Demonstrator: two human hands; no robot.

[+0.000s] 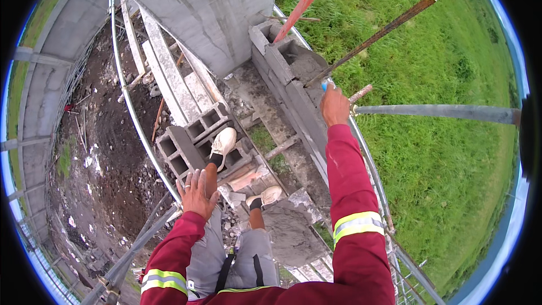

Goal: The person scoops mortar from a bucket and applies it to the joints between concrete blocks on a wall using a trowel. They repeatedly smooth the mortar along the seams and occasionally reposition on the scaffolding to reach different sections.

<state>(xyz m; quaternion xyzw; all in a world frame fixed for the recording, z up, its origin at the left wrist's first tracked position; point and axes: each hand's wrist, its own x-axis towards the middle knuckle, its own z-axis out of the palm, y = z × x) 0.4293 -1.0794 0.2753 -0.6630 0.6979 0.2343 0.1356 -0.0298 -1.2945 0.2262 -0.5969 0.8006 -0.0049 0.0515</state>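
I have the right grip (335, 107) curled round something blue (325, 86) over the block wall (288, 93), its courses laid; left grip (197, 195) spread, seemingly empty. Loose blocks (189, 147) remain unlaid.

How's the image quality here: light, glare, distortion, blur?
Head view: soft, even daylight, no hard shadows, no strong glare on the concrete; fisheye look, with black corners and the pale rail bowed; left hand and right hand read clearly, while grass loses detail toward the rim.
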